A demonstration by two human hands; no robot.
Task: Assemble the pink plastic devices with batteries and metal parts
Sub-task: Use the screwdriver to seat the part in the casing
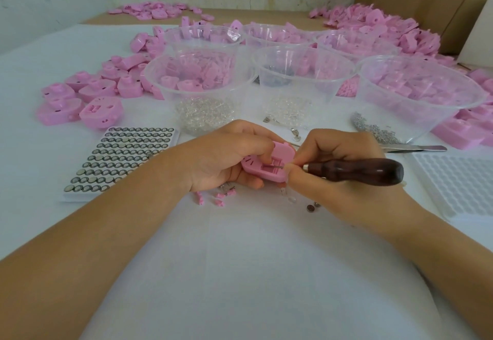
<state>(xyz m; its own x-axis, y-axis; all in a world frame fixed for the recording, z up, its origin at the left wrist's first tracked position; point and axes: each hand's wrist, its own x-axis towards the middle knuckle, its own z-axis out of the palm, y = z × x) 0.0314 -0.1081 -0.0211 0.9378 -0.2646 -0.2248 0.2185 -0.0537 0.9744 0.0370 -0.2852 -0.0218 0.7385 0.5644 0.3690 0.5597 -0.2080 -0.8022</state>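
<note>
My left hand (218, 158) grips a pink plastic device (269, 165) just above the white table, its open inner side facing up. My right hand (336, 163) holds a tool with a dark wooden handle (357, 170); its thin metal tip reaches into the slot in the middle of the device. A tray of button batteries (120, 158) lies to the left of my left hand. A few small pink bits (218, 198) and two loose batteries (313, 206) lie on the cloth just in front of my hands.
Several clear plastic bowls (416, 99) with pink parts, metal pieces and clear beads stand behind my hands. Pink devices (88, 99) are heaped at the left, back and right. Metal tweezers (416, 149) and a white empty tray (458, 182) lie at the right.
</note>
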